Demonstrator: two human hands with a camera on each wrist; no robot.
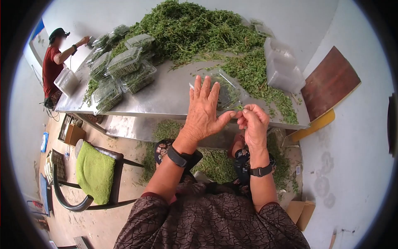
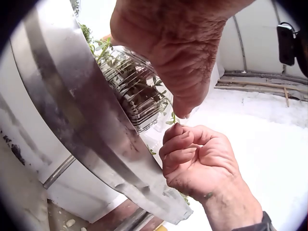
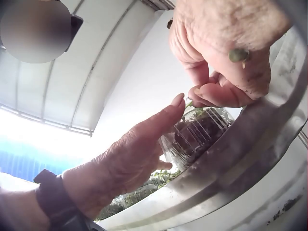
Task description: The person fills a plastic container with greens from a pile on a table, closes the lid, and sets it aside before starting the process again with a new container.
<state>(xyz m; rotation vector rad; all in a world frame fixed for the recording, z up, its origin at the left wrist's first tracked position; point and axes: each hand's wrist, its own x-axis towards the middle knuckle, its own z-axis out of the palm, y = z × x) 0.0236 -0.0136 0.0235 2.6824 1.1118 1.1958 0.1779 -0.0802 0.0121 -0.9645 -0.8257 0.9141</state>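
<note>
Before a shiny metal table (image 1: 166,94), the right hand (image 1: 255,124), fingers curled, pinches one thin green sprig (image 1: 239,108). The left hand (image 1: 202,111) reaches forward, fingers straight, by one clear, ribbed plastic box (image 1: 237,88) at the table's front. Beyond, at least six filled boxes (image 1: 124,63); behind, one leafy heap (image 1: 190,31).

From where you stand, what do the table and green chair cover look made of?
Table: metal, probably stainless steel, semi-gloss, from its grey sheen and blurred reflections.
Green chair cover: fabric, possibly terry, matte, from its fuzzy surface.
</note>
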